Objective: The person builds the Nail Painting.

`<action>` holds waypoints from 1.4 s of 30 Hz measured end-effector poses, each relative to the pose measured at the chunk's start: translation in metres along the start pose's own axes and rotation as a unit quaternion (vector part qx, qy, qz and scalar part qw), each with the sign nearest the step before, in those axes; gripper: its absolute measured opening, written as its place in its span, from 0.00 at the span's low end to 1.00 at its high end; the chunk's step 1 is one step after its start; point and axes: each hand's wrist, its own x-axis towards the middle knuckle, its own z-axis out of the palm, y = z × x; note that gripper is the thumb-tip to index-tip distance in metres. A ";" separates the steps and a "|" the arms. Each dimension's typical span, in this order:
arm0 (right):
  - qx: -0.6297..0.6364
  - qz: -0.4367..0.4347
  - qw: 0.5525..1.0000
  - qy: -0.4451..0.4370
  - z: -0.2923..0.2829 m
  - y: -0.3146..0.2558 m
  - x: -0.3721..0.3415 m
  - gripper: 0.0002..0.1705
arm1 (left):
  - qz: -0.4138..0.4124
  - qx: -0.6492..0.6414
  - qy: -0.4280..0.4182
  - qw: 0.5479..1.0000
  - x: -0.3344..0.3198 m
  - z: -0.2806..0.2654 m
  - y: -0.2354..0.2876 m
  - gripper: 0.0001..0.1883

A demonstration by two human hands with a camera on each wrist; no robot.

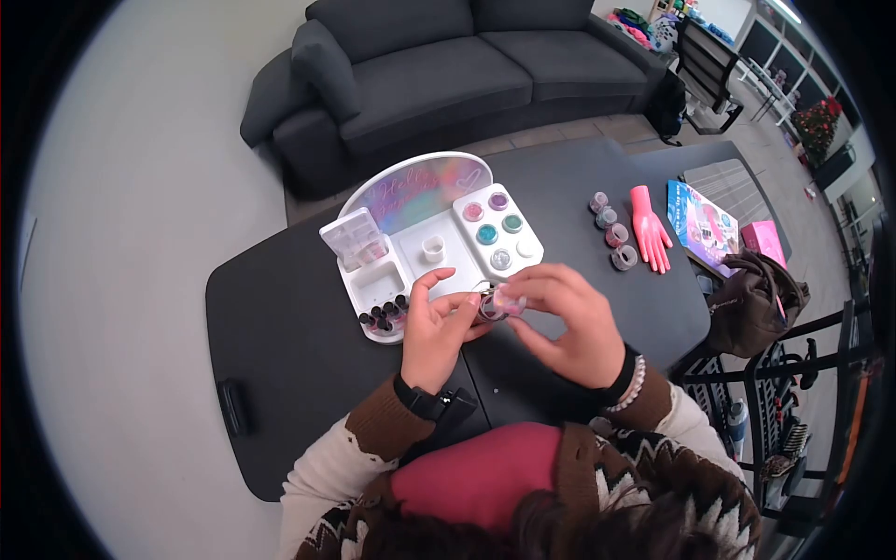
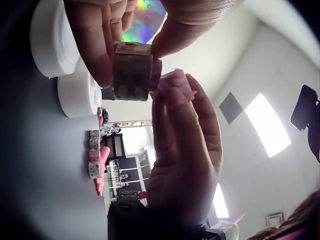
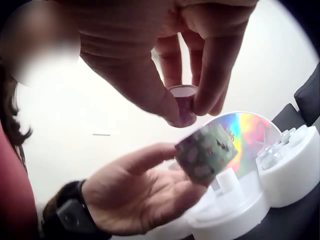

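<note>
Table [image 1: 289,317]: left fingers [image 2: 92,52] hold patterned roll [image 3: 206,155], right [image 3: 216,70] purple piece [image 3: 186,111].

Two bare hands [image 1: 577,329], five tray pots [image 1: 487,234]

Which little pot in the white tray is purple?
The right-hand pot in the farthest row, beside the pink pot; the others look pink, teal or pale, not purple.

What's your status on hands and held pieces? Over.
Left hand holds patterned cylinder. Right hand pinches small pinkish cylinder. No obstruction visible between hands.
</note>
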 end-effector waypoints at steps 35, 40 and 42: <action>-0.101 -0.087 0.991 0.028 0.022 0.007 -0.017 0.14 | 0.096 0.044 0.040 0.994 -0.011 0.014 0.010 0.37; -0.092 -0.016 0.994 0.064 0.026 0.007 -0.018 0.12 | 0.129 0.076 0.044 0.988 -0.011 0.014 0.004 0.37; -0.089 -0.002 0.994 0.059 0.028 0.003 -0.017 0.11 | 0.127 0.091 0.049 0.987 -0.012 0.015 0.005 0.38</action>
